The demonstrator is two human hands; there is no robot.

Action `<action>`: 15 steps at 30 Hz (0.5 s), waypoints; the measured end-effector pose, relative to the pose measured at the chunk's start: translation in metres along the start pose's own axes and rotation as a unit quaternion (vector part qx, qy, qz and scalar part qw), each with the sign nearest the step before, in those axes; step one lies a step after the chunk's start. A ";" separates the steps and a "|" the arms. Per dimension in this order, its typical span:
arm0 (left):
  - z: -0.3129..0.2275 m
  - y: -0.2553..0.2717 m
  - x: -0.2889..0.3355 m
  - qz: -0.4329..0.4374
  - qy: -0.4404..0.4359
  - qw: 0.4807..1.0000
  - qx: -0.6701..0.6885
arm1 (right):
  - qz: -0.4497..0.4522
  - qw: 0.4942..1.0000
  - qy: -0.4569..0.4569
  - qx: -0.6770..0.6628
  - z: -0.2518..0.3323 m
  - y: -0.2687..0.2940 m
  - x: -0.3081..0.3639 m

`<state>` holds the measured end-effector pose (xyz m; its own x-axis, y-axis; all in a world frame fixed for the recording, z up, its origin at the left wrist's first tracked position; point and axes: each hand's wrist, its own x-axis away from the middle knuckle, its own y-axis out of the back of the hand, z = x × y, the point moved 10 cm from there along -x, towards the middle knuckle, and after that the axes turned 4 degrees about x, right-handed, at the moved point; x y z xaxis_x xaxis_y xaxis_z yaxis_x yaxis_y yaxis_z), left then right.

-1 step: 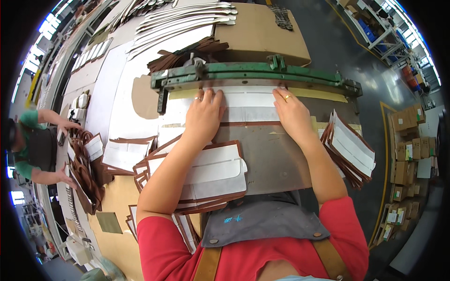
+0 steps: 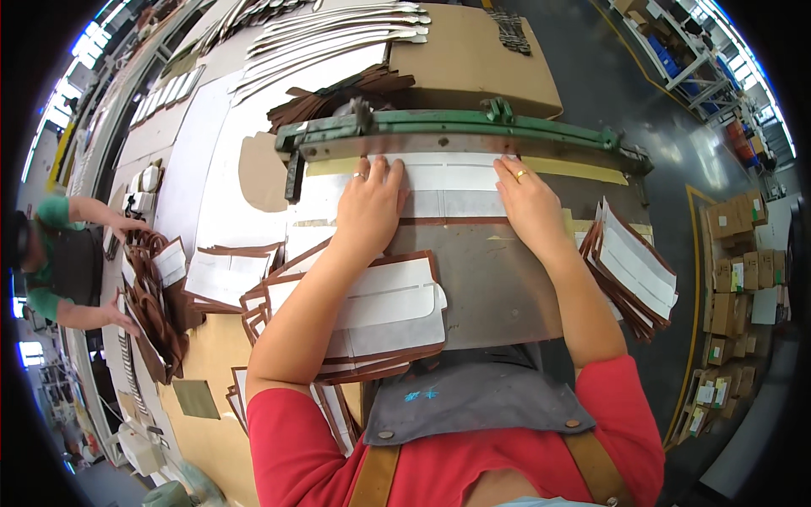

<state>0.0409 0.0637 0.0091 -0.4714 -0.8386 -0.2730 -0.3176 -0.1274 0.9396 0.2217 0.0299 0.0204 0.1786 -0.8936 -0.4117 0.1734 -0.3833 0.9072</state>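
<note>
Both my hands lie on a white panel with a brown lower edge, whose far side runs up against a long green metal bar tool. My left hand presses the panel's left part with its fingers stretched out, their tips at the bar's lower edge. On the right part rests my right hand, fingers extended toward the bar. Beneath the panel is a grey metal plate. A yellowish strip runs along under the bar. Near my left forearm lies a stack of white panels with brown edges.
More brown-edged panels fan out at the right and left. Brown strips and long white pieces lie beyond the bar. At far left a co-worker's hands handle a brown bundle. Cardboard boxes stand at right.
The bar's left end and the panel's brown edge sit slightly higher in the picture. My hands keep nearly the same place on the panel.
</note>
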 end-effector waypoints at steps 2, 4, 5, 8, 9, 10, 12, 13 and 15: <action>-0.003 0.003 0.000 -0.043 -0.024 0.999 -0.015 | 0.000 1.000 0.004 -0.005 -0.001 0.001 0.000; -0.001 0.002 -0.001 -0.046 -0.015 0.999 -0.002 | -0.005 1.000 0.009 -0.012 -0.002 0.001 0.000; 0.000 0.003 -0.001 -0.047 -0.011 0.999 0.005 | -0.003 1.000 0.014 -0.017 -0.002 0.001 0.000; 0.009 0.005 -0.005 -0.036 -0.002 0.999 0.040 | 0.005 0.999 0.023 -0.035 -0.002 0.002 -0.002; 0.013 0.005 -0.006 -0.030 0.002 0.998 0.054 | 0.010 0.999 0.023 -0.043 -0.003 0.002 -0.002; 0.016 0.005 -0.007 -0.030 0.011 0.998 0.058 | 0.015 0.998 0.023 -0.052 -0.004 0.002 -0.003; 0.024 0.005 -0.006 -0.026 0.034 0.997 0.061 | 0.037 0.997 0.014 -0.070 0.001 0.006 -0.015; 0.040 0.000 -0.006 -0.012 0.089 0.993 0.071 | 0.048 0.996 0.010 -0.078 0.005 0.005 -0.023; 0.048 0.012 -0.008 -0.076 0.081 0.991 0.076 | 0.024 0.987 0.064 -0.146 0.028 -0.001 -0.044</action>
<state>0.0019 0.0942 0.0124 -0.2746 -0.8913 -0.3607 -0.5014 -0.1873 0.8447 0.1870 0.0630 0.0403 0.3119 -0.8651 -0.3929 0.4294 -0.2405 0.8705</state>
